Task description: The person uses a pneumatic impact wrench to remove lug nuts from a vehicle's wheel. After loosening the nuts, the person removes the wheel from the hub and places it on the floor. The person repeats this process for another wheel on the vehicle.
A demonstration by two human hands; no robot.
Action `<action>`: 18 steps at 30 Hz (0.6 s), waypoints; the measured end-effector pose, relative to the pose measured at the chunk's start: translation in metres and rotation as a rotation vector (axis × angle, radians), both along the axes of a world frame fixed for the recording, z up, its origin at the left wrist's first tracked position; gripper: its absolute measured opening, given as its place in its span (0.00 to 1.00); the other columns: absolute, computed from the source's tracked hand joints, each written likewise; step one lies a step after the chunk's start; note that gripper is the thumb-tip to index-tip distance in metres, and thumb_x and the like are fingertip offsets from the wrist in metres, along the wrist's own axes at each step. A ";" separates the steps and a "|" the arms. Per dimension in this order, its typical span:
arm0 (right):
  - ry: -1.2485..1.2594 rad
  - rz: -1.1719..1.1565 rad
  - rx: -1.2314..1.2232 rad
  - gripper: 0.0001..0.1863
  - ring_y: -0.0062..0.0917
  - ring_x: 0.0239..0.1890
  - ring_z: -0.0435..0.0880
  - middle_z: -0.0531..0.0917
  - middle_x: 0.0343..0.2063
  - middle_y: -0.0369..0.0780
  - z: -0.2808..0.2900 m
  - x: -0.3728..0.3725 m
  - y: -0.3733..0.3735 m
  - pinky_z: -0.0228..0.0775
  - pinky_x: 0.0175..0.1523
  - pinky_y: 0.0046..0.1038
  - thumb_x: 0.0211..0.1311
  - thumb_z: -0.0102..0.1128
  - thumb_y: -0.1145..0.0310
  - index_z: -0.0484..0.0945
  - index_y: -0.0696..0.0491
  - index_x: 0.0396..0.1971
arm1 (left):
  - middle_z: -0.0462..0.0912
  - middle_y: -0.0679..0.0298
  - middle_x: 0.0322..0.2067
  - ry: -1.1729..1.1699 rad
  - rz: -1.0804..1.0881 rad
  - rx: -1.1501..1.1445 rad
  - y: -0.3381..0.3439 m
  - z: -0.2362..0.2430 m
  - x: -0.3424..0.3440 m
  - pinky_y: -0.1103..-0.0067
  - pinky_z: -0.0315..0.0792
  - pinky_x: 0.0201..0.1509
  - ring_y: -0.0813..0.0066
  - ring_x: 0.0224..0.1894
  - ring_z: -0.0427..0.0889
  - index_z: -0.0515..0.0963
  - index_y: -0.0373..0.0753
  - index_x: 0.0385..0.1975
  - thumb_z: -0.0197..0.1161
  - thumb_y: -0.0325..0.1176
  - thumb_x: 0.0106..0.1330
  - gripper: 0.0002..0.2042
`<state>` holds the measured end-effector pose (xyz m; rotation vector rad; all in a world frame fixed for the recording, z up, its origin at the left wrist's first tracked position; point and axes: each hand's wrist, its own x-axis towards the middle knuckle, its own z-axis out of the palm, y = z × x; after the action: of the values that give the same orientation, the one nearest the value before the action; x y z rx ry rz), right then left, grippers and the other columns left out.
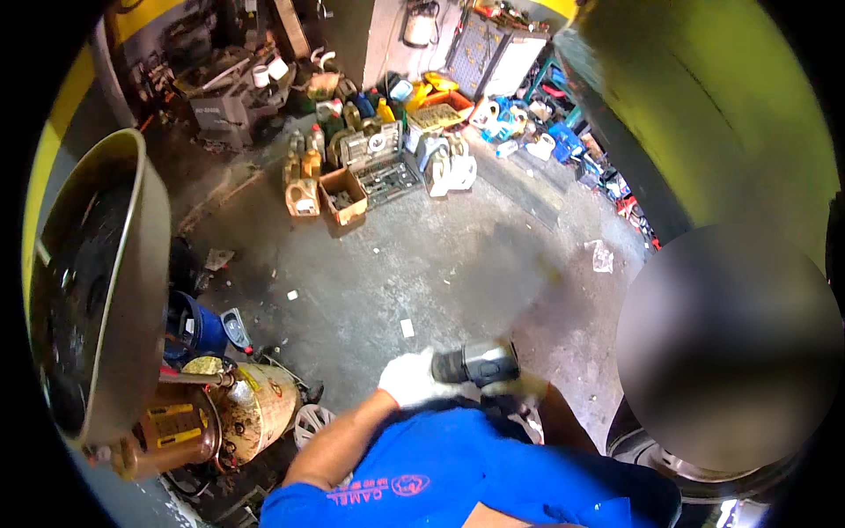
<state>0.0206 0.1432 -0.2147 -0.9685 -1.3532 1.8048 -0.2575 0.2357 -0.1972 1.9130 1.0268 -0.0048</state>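
Grips dark cylindrical tool by left end with left hand; has right hand just below; cannot tell right fingers' state.

A dark tool, held in the air before the body.
It is short and thick, black with a greyish band around its middle, and its left end looks ribbed. It lies almost level, pointing sideways, the right end slightly higher. The left end sits in the white-gloved left hand; the right hand, blurred, is below the other end.
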 end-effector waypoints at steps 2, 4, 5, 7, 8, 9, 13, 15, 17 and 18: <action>-0.082 -0.140 -0.387 0.18 0.22 0.42 0.81 0.82 0.40 0.36 0.020 0.006 0.048 0.77 0.43 0.27 0.58 0.70 0.74 0.79 0.54 0.49 | 0.86 0.45 0.41 -0.065 -0.055 0.058 0.062 0.005 0.008 0.61 0.78 0.51 0.45 0.45 0.86 0.76 0.33 0.51 0.70 0.71 0.45 0.45; -0.259 -0.218 -0.314 0.13 0.21 0.32 0.82 0.83 0.33 0.35 0.028 0.007 0.092 0.78 0.36 0.29 0.60 0.68 0.74 0.81 0.55 0.44 | 0.86 0.48 0.41 -0.160 -0.052 0.125 0.110 -0.009 0.019 0.62 0.78 0.50 0.47 0.44 0.86 0.76 0.37 0.54 0.73 0.67 0.45 0.43; -0.325 -0.241 -0.424 0.14 0.21 0.31 0.83 0.85 0.34 0.37 0.062 -0.001 0.121 0.79 0.35 0.31 0.60 0.69 0.75 0.80 0.56 0.46 | 0.86 0.49 0.41 -0.265 -0.029 0.164 0.140 -0.012 0.025 0.63 0.78 0.49 0.47 0.44 0.86 0.76 0.38 0.55 0.75 0.65 0.45 0.43; -0.467 -0.278 -0.252 0.17 0.20 0.34 0.84 0.86 0.36 0.38 0.056 0.009 0.159 0.79 0.37 0.30 0.59 0.71 0.74 0.80 0.56 0.48 | 0.86 0.51 0.42 -0.271 -0.048 0.067 0.190 0.003 0.037 0.64 0.78 0.51 0.49 0.46 0.86 0.77 0.41 0.54 0.76 0.62 0.44 0.40; -0.533 -0.300 -0.186 0.18 0.20 0.36 0.84 0.86 0.37 0.38 0.055 0.013 0.174 0.80 0.38 0.30 0.58 0.72 0.74 0.80 0.57 0.49 | 0.86 0.51 0.43 -0.305 -0.069 0.045 0.218 0.002 0.043 0.64 0.78 0.51 0.49 0.47 0.86 0.77 0.41 0.54 0.76 0.62 0.45 0.40; -0.562 -0.324 -0.166 0.20 0.20 0.38 0.85 0.86 0.39 0.39 0.055 0.016 0.202 0.80 0.41 0.31 0.57 0.72 0.75 0.80 0.56 0.50 | 0.86 0.50 0.43 -0.330 -0.091 0.028 0.252 0.000 0.048 0.64 0.78 0.52 0.49 0.47 0.85 0.78 0.41 0.54 0.76 0.62 0.45 0.40; -0.404 -0.407 -0.156 0.28 0.24 0.46 0.83 0.85 0.48 0.42 0.059 0.017 0.309 0.78 0.50 0.30 0.58 0.72 0.73 0.75 0.58 0.59 | 0.86 0.50 0.45 -0.337 -0.247 0.095 0.387 -0.009 0.073 0.63 0.78 0.52 0.48 0.47 0.86 0.76 0.41 0.56 0.76 0.64 0.44 0.42; -0.534 -0.479 -0.423 0.28 0.24 0.49 0.81 0.84 0.49 0.40 0.070 0.015 0.350 0.76 0.53 0.28 0.56 0.73 0.70 0.77 0.56 0.58 | 0.86 0.49 0.45 -0.310 -0.343 0.065 0.445 0.002 0.087 0.63 0.78 0.53 0.48 0.47 0.86 0.76 0.42 0.58 0.76 0.63 0.44 0.43; -0.510 -0.665 -0.425 0.28 0.24 0.47 0.81 0.85 0.48 0.40 0.105 -0.003 0.403 0.76 0.53 0.28 0.55 0.73 0.70 0.78 0.56 0.57 | 0.86 0.49 0.44 -0.299 -0.432 0.029 0.506 0.004 0.106 0.63 0.78 0.53 0.48 0.47 0.86 0.75 0.42 0.58 0.76 0.63 0.44 0.43; -0.476 -0.739 -0.399 0.26 0.23 0.44 0.82 0.86 0.46 0.38 0.109 -0.004 0.421 0.76 0.50 0.28 0.55 0.74 0.70 0.79 0.56 0.55 | 0.86 0.49 0.44 -0.312 -0.477 0.033 0.530 0.008 0.115 0.63 0.79 0.53 0.49 0.47 0.86 0.76 0.42 0.57 0.76 0.63 0.44 0.42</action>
<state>0.0167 0.5640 -0.1059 -1.9046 -0.7032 1.3135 -0.1423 0.7656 -0.1893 2.0670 0.3536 0.0362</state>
